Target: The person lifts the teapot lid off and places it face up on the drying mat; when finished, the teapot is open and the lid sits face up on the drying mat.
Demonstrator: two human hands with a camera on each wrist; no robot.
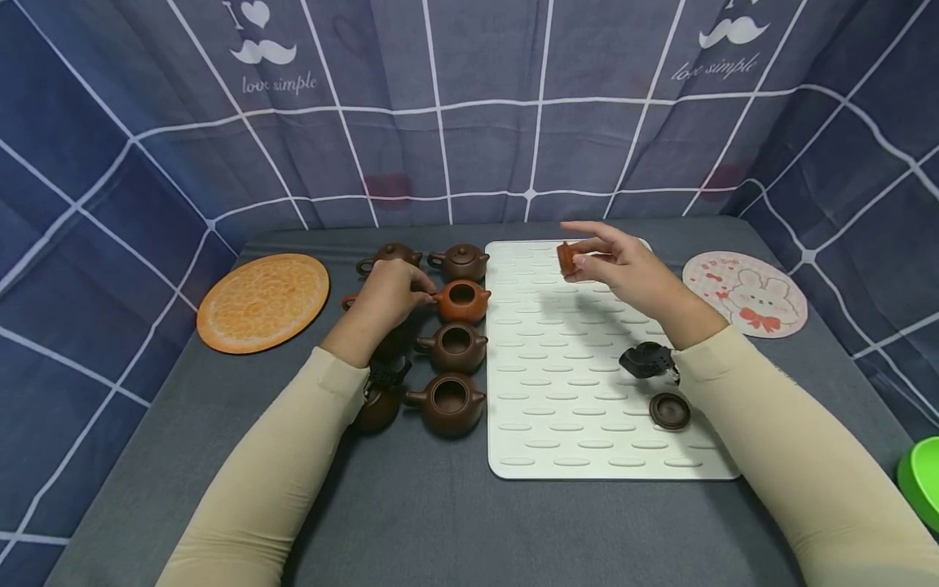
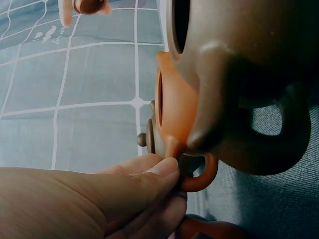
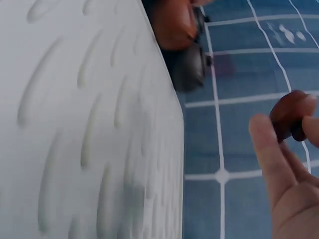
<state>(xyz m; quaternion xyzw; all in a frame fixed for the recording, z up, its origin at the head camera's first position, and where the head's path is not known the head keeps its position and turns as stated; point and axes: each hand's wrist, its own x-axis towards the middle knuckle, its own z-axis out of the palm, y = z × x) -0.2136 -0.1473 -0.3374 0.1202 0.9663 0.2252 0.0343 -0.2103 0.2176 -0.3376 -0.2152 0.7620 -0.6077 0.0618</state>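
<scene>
My left hand [image 1: 385, 297] pinches the handle of an open orange teapot [image 1: 462, 303]; in the left wrist view, thumb and fingers meet at the top of that handle [image 2: 174, 149]. Held up over the white mat [image 1: 565, 367], a small reddish-brown teapot lid [image 1: 566, 259] is between the thumb and fingers of my right hand [image 1: 612, 259], its index finger extended. Two brown teapots without lids [image 1: 455, 348] [image 1: 451, 405] stand in front of the orange one. Behind it is a lidded dark teapot [image 1: 460, 262]. A dark lid [image 1: 669, 412] lies on the mat.
A second row of teapots stands farther left, partly hidden by my left arm, with a lidded one [image 1: 396, 253] at the back. An orange round placemat [image 1: 262, 303] lies at left, a rabbit-print one [image 1: 744, 293] at right. A green container [image 1: 920, 481] shows at the right edge.
</scene>
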